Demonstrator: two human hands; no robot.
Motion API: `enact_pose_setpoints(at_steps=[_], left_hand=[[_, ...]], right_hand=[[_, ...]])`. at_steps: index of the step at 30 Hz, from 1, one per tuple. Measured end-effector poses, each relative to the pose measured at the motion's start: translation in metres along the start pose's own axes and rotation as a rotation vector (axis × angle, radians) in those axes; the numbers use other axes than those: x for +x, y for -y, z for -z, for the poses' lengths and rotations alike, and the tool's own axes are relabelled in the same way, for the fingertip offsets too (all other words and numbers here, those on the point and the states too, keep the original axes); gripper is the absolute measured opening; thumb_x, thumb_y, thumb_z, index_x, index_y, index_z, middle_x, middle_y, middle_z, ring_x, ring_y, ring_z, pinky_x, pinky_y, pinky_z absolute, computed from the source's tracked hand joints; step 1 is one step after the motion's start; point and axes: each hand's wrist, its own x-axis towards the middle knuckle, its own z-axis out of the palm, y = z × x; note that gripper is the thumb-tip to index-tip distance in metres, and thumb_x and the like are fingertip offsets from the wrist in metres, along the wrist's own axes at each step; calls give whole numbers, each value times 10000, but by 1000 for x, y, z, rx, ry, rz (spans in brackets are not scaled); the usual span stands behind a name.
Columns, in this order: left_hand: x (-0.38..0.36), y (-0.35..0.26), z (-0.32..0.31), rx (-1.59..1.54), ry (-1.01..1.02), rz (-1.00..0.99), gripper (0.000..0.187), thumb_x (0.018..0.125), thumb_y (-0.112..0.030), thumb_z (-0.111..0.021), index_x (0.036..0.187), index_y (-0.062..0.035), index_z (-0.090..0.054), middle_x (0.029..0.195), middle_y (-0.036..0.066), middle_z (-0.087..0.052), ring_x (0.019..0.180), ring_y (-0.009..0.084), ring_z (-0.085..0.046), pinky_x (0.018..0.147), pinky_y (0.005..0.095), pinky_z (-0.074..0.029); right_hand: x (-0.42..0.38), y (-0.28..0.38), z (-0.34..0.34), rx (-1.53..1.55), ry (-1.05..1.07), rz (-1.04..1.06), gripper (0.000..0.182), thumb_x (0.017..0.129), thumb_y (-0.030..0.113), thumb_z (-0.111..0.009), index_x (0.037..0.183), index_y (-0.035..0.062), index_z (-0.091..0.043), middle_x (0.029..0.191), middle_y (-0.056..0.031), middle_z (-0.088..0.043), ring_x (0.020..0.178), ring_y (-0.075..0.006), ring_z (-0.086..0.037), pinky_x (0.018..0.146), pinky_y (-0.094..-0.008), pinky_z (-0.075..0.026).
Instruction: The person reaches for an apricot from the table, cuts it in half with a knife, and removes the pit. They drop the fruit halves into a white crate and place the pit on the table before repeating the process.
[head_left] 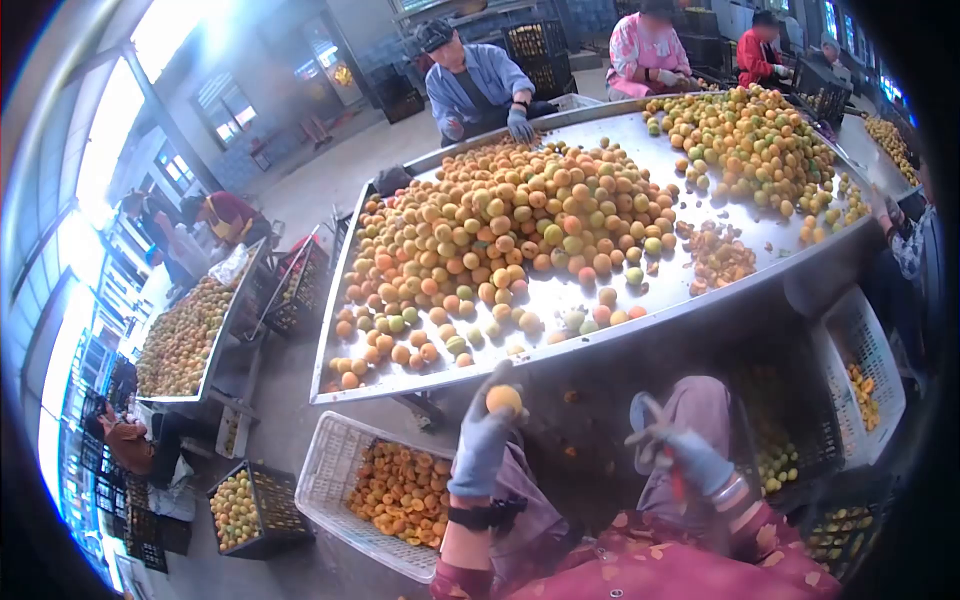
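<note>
In front of the metal table, my left hand (482,452), in a grey-blue glove, is closed around an orange-yellow apricot (505,399). My right hand (690,455), also gloved, is over my right knee and slightly blurred. A thin red tool (678,484) shows at its palm, its working end not clear. Near my left forearm stands a white plastic crate (318,472) holding many opened apricot halves (400,490). A large heap of whole apricots (520,215) covers much of the table (480,375) beyond both hands.
Apricot halves or scraps (722,262) lie on the table's right. Another white crate (868,320) stands at right, a black crate (262,510) of apricots at left. A co-worker in blue (480,85) sits across the table; a second table (185,340) is at left.
</note>
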Motion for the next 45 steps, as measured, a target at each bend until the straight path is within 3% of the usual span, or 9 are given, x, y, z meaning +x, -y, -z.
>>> enact_pose_setpoints(at_steps=[1,3,7,9,17,25,30,37,45], left_hand=[[-6,6,1,-7,5,-17,522,862,-37,-568,1366,30,-449,1197,116,-565,958,158,-598,803,278,-548],[-18,15,-4,-71,-5,-26,500,872,-52,-551,1357,21,-457,1231,136,-559,920,165,-604,804,280,-542],[-38,21,-8,-139,46,59,501,893,-100,-534,1374,4,-437,1217,149,-568,837,168,-602,766,269,-516],[-44,26,-10,-161,62,70,549,896,-157,-590,1394,-3,-417,1200,149,-575,849,157,-591,757,258,-505],[-62,24,-21,-230,102,102,742,844,-256,-684,1455,-21,-335,1353,152,-479,1038,193,-565,860,302,-494],[-77,9,-30,-197,83,74,748,865,-226,-690,1470,-15,-303,1303,132,-510,986,178,-585,892,283,-497],[-82,16,-31,-107,20,-83,780,874,-425,-671,1425,28,-358,1162,125,-616,826,148,-592,638,251,-496],[-90,9,-37,-329,58,11,764,868,-153,-650,1501,-44,-236,1327,100,-474,973,155,-530,806,259,-454],[-101,15,-36,-467,43,35,789,875,-168,-660,1499,-8,-204,1354,136,-477,956,134,-535,809,255,-451]], right_hand=[[-4,-10,-1,0,6,13,518,970,268,-539,1376,-28,-413,847,-126,-684,569,-80,-570,472,-193,-436],[-10,-31,-3,-30,90,-207,405,971,268,-541,1261,-15,-552,872,-130,-687,571,-79,-578,487,-199,-451],[-21,-67,0,-44,200,-252,486,967,237,-548,1365,-23,-446,970,-141,-680,634,-70,-588,560,-180,-462],[-29,-81,-5,-52,155,-274,368,966,250,-553,1197,-34,-590,949,-142,-690,653,-87,-625,602,-188,-495],[-41,-120,-9,-186,201,-478,403,959,290,-562,1269,34,-539,916,-136,-691,612,-107,-618,561,-195,-498],[-46,-85,-23,-278,67,-229,344,976,265,-525,1217,34,-607,774,-74,-664,526,-75,-516,485,-209,-409],[-57,-41,-51,-237,22,-92,331,979,287,-532,1195,53,-623,743,-26,-645,509,-49,-506,457,-183,-374],[-53,-27,-60,-205,59,-68,344,977,255,-519,1247,52,-587,749,-25,-639,498,-49,-489,478,-180,-383],[-55,-21,-71,-284,35,-10,340,998,239,-502,1248,23,-585,728,-15,-635,512,-42,-490,487,-173,-364]])
